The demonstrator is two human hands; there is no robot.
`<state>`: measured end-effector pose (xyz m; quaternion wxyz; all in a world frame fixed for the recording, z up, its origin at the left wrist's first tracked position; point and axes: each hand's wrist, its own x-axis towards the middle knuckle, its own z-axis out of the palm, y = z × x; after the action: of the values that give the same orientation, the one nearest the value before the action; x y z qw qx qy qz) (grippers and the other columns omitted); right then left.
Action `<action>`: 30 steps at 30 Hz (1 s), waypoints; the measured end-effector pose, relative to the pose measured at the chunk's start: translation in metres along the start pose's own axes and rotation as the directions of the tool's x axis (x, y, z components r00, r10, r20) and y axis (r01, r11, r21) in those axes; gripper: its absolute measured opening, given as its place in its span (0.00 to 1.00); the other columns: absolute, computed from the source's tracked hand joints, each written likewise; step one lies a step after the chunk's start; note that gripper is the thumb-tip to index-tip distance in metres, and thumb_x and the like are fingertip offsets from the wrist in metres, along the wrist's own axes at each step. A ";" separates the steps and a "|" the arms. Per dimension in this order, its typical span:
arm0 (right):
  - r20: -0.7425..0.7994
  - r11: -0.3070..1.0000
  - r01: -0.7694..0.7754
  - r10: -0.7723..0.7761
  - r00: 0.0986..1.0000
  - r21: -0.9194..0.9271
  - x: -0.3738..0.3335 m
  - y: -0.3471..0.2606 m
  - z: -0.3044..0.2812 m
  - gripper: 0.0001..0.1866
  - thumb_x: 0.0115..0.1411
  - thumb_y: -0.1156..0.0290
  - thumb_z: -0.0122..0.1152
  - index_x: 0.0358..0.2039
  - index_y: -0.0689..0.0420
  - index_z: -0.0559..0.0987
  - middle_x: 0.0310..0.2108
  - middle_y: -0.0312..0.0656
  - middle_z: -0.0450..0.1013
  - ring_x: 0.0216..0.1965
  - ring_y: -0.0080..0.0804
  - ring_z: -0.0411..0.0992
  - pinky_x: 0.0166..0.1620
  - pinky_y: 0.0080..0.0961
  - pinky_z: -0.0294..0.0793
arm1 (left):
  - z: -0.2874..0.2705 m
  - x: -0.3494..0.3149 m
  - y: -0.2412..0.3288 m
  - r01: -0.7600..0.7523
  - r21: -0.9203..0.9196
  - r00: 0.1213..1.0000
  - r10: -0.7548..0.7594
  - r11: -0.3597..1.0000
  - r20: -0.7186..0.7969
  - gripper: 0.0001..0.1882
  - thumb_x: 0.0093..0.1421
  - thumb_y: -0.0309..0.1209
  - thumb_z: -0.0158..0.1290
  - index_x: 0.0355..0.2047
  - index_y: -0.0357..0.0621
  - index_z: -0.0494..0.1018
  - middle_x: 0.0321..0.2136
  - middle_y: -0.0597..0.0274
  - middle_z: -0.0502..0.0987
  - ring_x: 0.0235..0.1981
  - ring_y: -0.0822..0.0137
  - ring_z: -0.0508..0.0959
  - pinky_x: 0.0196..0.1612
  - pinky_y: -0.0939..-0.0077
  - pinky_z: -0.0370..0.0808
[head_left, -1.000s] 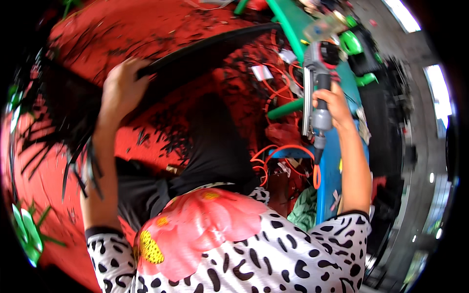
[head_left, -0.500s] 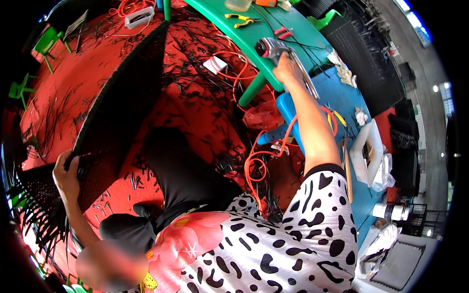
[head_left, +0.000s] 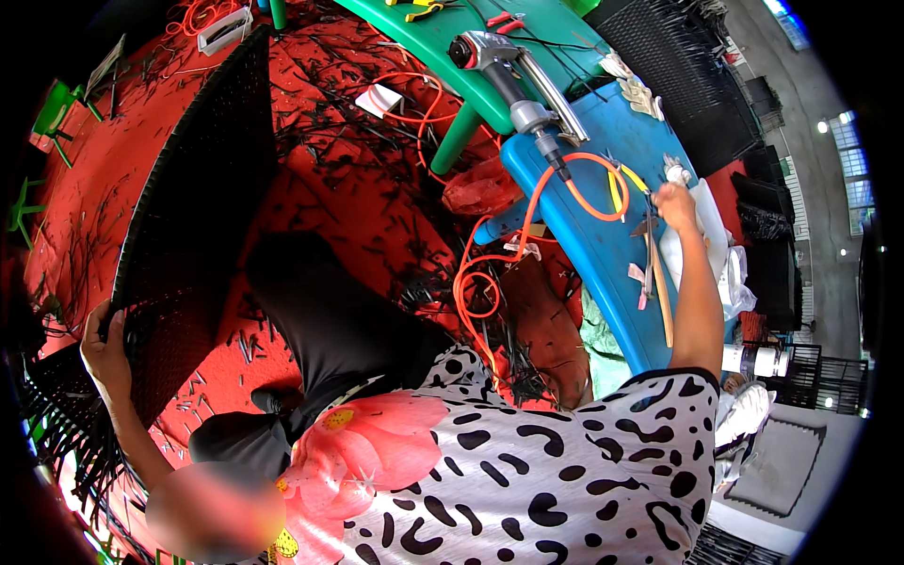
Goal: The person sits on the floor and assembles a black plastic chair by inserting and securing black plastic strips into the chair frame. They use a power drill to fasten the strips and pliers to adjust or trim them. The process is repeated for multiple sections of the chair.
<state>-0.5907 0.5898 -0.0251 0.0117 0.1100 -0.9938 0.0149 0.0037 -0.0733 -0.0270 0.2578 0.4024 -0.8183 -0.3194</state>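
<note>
My left hand grips the edge of a large black woven panel, fingers on one side and thumb on the other. Loose black strands fan out below that wrist. Over the blue table, my right hand is closed; whatever its fingers may hold is hidden. Beside it lie yellow-handled pliers and a hammer with a wooden handle. A grey air stapler rests across the green and blue tables, out of my hands, with an orange hose on it.
The green table bears pliers with red handles. White gloves lie on the far side of the blue table. Black strip scraps litter the red floor. A small white box sits near the green table leg.
My right hand has let go of the air stapler, now lying on the tables, and moved toward me to the tools on the blue table. My left hand still holds the woven panel's edge.
</note>
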 end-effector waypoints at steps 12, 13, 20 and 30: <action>0.181 0.865 0.442 -0.407 0.895 -0.239 0.006 0.107 0.075 0.08 0.49 0.70 0.55 0.25 0.61 0.71 0.27 0.52 0.70 0.30 0.51 0.69 0.36 0.43 0.68 | 0.014 -0.018 0.044 -0.082 0.274 0.982 0.125 0.958 -0.142 0.20 0.49 0.35 0.60 0.43 0.44 0.73 0.32 0.53 0.78 0.33 0.55 0.78 0.37 0.67 0.74; 0.073 0.910 0.332 -0.324 0.943 -0.250 0.000 0.101 0.072 0.09 0.50 0.69 0.55 0.27 0.62 0.71 0.29 0.55 0.70 0.31 0.53 0.70 0.37 0.43 0.68 | 0.016 -0.019 0.042 -0.086 0.258 0.976 0.133 0.962 -0.170 0.22 0.48 0.32 0.60 0.45 0.44 0.72 0.29 0.57 0.76 0.27 0.62 0.75 0.34 0.73 0.71; -0.481 0.965 0.258 -0.249 0.841 -0.050 0.051 -0.023 -0.024 0.18 0.63 0.63 0.41 0.42 0.65 0.71 0.40 0.60 0.70 0.43 0.61 0.67 0.45 0.45 0.64 | 0.017 -0.016 0.039 -0.168 0.269 0.963 0.217 0.948 -0.163 0.18 0.48 0.31 0.58 0.41 0.40 0.75 0.35 0.52 0.77 0.38 0.52 0.77 0.42 0.66 0.72; 0.239 0.203 -0.189 -0.953 0.187 0.961 -0.242 -0.538 -0.023 0.11 0.61 0.67 0.49 0.39 0.60 0.69 0.22 0.32 0.62 0.17 0.16 0.57 0.19 0.13 0.55 | 0.011 -0.013 0.039 -0.180 0.344 0.952 0.252 0.921 -0.175 0.14 0.51 0.32 0.56 0.39 0.41 0.75 0.33 0.54 0.76 0.37 0.52 0.76 0.41 0.65 0.72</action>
<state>-0.2360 0.1189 0.0057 -0.5815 0.4156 -0.5160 0.4722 -0.0161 -0.0409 -0.0075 0.3094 0.3783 -0.8662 -0.1044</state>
